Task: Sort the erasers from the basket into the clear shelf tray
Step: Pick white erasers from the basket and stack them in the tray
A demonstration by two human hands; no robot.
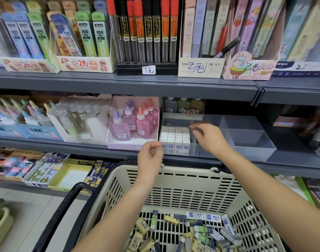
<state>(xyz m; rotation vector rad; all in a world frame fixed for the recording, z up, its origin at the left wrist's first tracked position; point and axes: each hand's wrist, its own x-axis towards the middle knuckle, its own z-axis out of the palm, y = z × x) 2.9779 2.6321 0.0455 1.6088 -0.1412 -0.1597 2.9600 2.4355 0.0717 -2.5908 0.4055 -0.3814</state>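
Above the clear shelf tray, your right hand pinches a blurred dark eraser; left hand curled, grip unclear. White erasers fill its left compartment, glue bottles beside; basket below the shelf.

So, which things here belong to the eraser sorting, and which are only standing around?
Job: basket, loose erasers in it, clear tray, white erasers already in its leftmost compartment, left hand, right hand.
Just there: glue bottles, lead tubes, yellow box below.
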